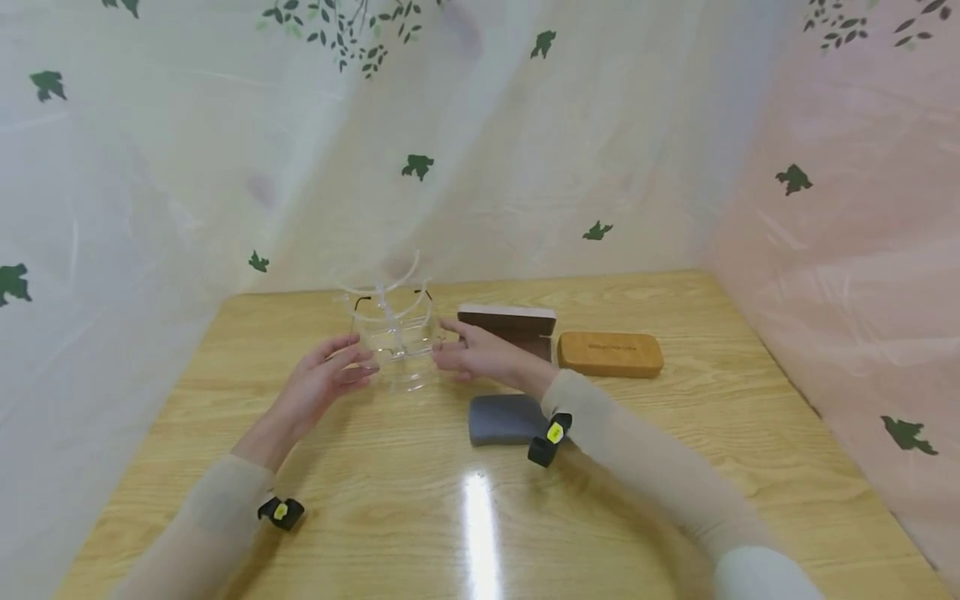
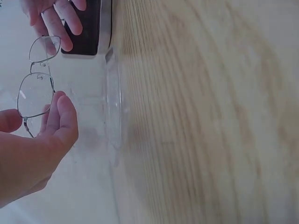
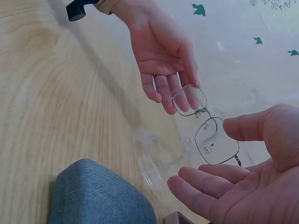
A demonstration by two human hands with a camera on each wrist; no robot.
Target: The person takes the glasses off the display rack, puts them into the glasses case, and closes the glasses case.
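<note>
Thin metal-rimmed eyeglasses [image 2: 36, 95] are held between both hands at the clear display stand [image 1: 393, 321]. My left hand [image 1: 326, 379] has its thumb and fingers on either side of one outer edge of the frame. At the other outer edge, my right hand [image 1: 480, 350] sets its thumb against the rim, with its fingers below. Dark temple tips point away toward the back. In the right wrist view both lenses [image 3: 189, 100] show, and the stand's clear base [image 3: 149, 161] lies under them. Where the temples meet the stand is hard to tell.
Behind my right hand stands an open glasses case [image 1: 506, 317] with a dark inside. To its right lies a closed tan case [image 1: 611, 354]. A blue-grey fabric case [image 1: 502, 421] lies nearer, partly under my right forearm. A leaf-printed curtain [image 1: 525, 167] surrounds the wooden table [image 1: 375, 517].
</note>
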